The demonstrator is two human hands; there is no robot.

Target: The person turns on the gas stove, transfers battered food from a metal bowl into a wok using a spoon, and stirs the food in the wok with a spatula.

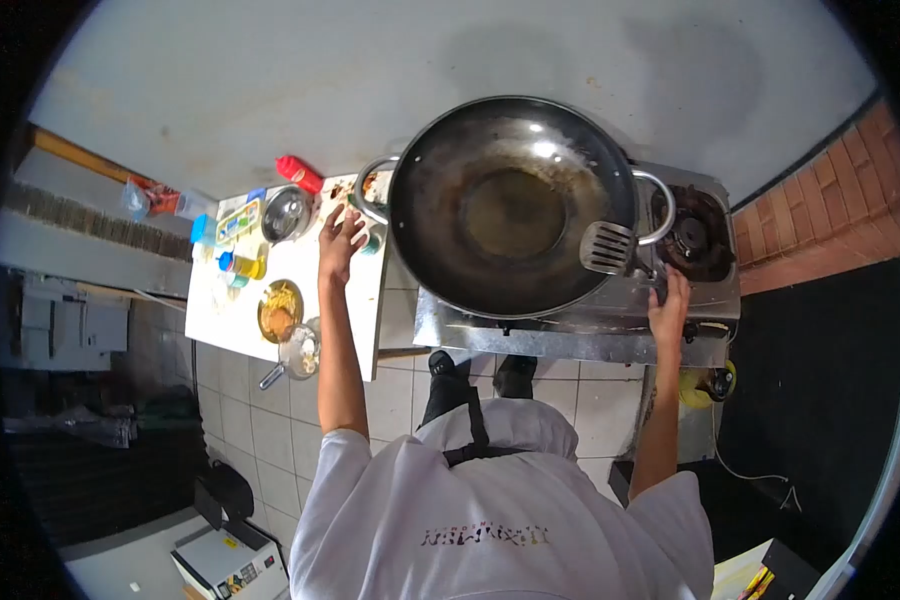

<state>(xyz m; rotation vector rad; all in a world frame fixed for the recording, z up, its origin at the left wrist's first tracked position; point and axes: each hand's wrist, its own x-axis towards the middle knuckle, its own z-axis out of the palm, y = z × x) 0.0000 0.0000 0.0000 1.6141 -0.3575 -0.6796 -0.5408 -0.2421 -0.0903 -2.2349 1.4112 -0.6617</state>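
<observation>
Overhead view from the head. Centre: large dark wok [515,212] with two metal loop handles, over the left part of a steel stove [570,343]; interior worn and brownish towards the base, support beneath hidden by the pan itself. Slotted turner [607,247] across the right side of the wok's mouth, metal blade over the inner wall, handle end directed towards the right hand [670,308]. Right hand in front of the uncovered right burner [698,232], near the wok's right handle [671,208]; fingers close to the turner's handle end, but impossible to tell from this angle whether clamped on it. Left hand [339,250] above the white bench [222,316], near the wok's left handle [360,192] yet apart from it; fingers spread apart. On the bench, farther left: red squeeze bottle [300,174] near the wall; metal bowl [288,213] just beside it; blue-capped bottle [243,265] with yellow contents; brown plate [263,319] bearing yellow food; transparent handled vessel [288,357] with whitish contents, beside the plate.
</observation>
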